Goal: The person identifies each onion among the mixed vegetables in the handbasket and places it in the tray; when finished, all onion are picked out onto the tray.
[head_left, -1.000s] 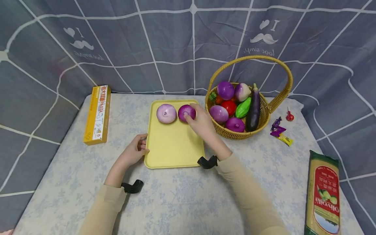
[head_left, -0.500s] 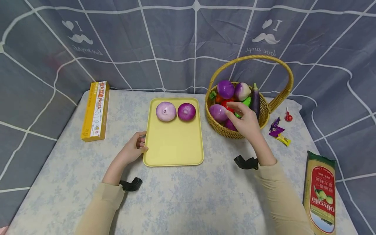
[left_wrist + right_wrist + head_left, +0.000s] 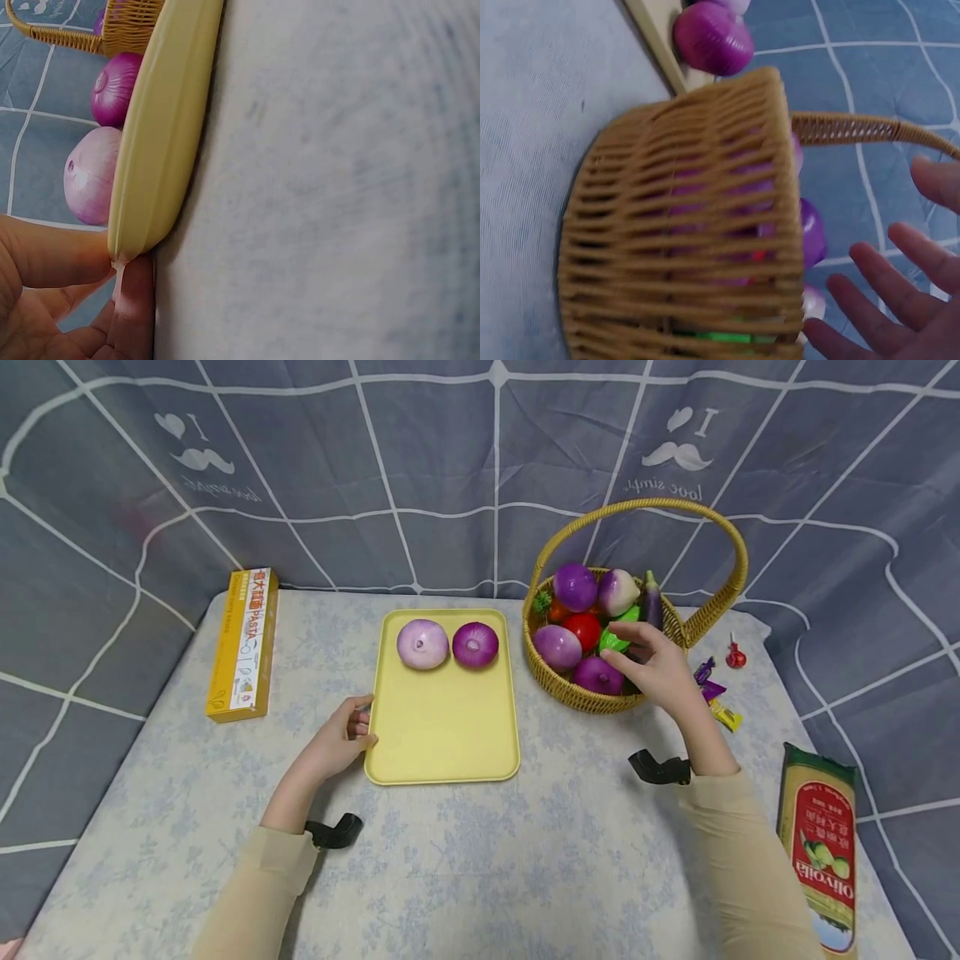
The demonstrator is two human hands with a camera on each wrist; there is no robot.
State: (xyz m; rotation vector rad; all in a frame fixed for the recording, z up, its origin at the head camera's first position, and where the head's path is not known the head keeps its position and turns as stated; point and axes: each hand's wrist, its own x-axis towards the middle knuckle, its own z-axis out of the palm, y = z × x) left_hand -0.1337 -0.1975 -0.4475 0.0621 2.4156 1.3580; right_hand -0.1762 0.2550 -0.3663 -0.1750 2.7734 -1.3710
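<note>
Right hand, fingers spread, over woven wicker basket beside dark purple onion. Left hand pinching yellow plastic tray edge; two onions beyond.

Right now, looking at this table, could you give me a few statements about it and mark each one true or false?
1. Two purple onions lie on the pale yellow plastic tray. True.
2. The right hand grips the long yellow pasta box. False: it reaches open into the woven wicker basket.
3. The left hand holds the tray's near left corner. True.
4. The basket is empty. False: it holds onions, a red tomato and a dark eggplant.
</note>
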